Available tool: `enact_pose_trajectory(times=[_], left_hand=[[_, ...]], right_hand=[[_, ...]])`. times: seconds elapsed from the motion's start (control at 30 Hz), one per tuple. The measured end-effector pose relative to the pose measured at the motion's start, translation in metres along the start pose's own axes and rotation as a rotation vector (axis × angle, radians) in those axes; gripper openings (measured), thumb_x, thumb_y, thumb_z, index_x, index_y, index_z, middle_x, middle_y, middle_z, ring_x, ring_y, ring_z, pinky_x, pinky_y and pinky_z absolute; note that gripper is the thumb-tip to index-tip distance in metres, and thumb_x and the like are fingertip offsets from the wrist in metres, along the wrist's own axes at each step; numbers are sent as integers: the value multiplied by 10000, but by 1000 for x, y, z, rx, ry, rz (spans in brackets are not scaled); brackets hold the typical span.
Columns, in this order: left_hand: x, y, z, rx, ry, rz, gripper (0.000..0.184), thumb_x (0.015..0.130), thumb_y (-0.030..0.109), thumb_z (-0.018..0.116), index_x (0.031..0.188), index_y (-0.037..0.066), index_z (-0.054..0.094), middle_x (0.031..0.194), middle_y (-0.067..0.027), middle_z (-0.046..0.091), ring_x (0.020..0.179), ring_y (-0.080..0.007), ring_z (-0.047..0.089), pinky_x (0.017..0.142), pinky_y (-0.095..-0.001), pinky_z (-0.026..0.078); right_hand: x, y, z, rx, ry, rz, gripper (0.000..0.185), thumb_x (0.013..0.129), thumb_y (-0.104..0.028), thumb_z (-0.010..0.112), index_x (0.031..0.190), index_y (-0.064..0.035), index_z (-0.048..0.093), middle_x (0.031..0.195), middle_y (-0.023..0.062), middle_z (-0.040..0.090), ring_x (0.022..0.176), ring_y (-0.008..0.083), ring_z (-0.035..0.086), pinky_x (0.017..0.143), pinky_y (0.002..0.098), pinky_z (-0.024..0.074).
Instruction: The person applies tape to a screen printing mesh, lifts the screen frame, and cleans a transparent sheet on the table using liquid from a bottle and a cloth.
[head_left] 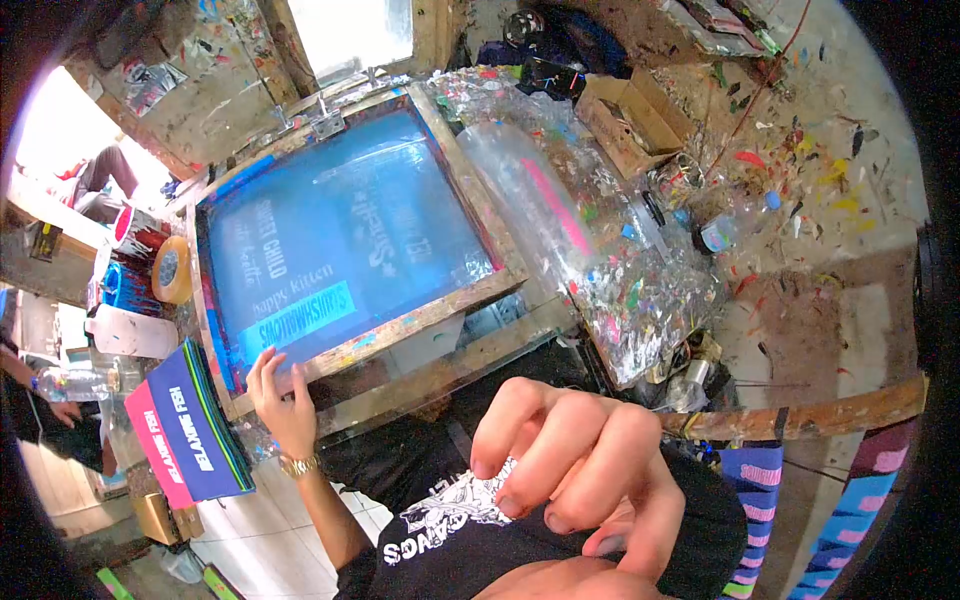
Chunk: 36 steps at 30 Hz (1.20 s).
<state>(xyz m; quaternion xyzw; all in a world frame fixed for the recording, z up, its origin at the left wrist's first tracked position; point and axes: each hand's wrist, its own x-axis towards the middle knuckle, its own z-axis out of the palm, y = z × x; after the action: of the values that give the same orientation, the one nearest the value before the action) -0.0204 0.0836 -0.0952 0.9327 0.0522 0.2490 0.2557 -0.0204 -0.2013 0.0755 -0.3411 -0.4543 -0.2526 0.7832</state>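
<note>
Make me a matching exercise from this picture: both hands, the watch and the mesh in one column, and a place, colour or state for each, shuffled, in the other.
Column one:
1. Left hand
2. Right hand
3. Watch
4. Mesh

Column two:
A. Gold
B. Blue
C. At the near-left corner of the frame
D. Curled

Pairs: 1-C, 2-D, 3-A, 4-B

Over the blue screen [330, 220], a hand can pass freely as far as the metal clamps [325, 122] at its back edge. On the left, the tape roll [172, 270] and the stacked cards [200, 430] block the side. On the right, crumpled plastic [645, 315] hinders low movement; near the surface's [820, 310] right edge, beyond the bottle [735, 228], there is low passage.
</note>
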Motion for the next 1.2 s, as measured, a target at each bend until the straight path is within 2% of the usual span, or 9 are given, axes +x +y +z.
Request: enact_pose_trajectory(times=[0.3,0.4,0.43,0.57,0.67,0.73,0.97,1.13,1.2], left_hand=[[-38,-3,-9,-15,157,-159,151,867,43,657,1012,4,657,1204,-147,639,1123,-320,580,984,-426,440],[-35,-1,-6,-8,169,-149,152,862,39,658,1009,2,660,1199,-152,641,1112,-320,585,975,-424,445],[-35,-1,-5,-10,173,-143,156,856,38,661,1008,3,661,1199,-153,641,1109,-322,586,973,-424,446],[-31,10,2,-9,195,-125,190,842,43,665,1030,13,654,1203,-151,639,1110,-329,580,983,-431,431],[-30,17,13,-11,155,-103,217,839,36,653,1055,23,641,1211,-142,635,1123,-331,569,997,-438,416],[-27,29,23,-56,114,-55,222,834,36,655,1055,26,641,1218,-137,629,1129,-333,563,998,-443,415],[-18,46,47,-135,49,-27,199,833,60,667,1029,25,655,1220,-128,626,1143,-331,559,1000,-446,412],[-13,48,56,-84,6,13,208,833,82,673,1033,28,655,1222,-130,626,1145,-329,559,1001,-451,408],[-14,47,59,-102,34,34,223,830,87,674,1044,28,651,1225,-132,624,1152,-326,556,999,-449,408]], right_hand=[[10,1,13,-134,149,-38,53,922,-115,535,923,-158,565,835,91,498,735,274,567,628,461,481],[25,8,-7,-119,-100,76,46,933,-133,544,895,-158,543,856,82,497,739,262,559,630,438,476],[21,16,-10,-207,-87,-30,46,937,-154,557,898,-161,535,868,76,500,739,249,551,636,426,473],[10,25,-26,-153,-18,37,126,953,-231,591,930,-149,499,846,34,514,740,216,541,659,393,459],[5,13,-30,238,-106,78,130,983,-143,556,1055,-119,451,949,48,708,763,248,613,625,397,454],[-7,10,-18,296,4,56,133,1000,-175,541,1066,-113,445,896,47,736,698,247,607,603,387,447],[-7,15,-17,351,78,90,104,1042,-215,434,1105,-135,451,909,2,747,673,231,591,570,377,425],[1,24,-27,291,5,201,154,1028,-271,472,1102,-136,468,924,-8,737,667,228,591,567,368,426],[-2,48,-47,86,86,288,319,962,-279,534,1213,-101,452,1057,78,684,825,249,603,690,372,444]])
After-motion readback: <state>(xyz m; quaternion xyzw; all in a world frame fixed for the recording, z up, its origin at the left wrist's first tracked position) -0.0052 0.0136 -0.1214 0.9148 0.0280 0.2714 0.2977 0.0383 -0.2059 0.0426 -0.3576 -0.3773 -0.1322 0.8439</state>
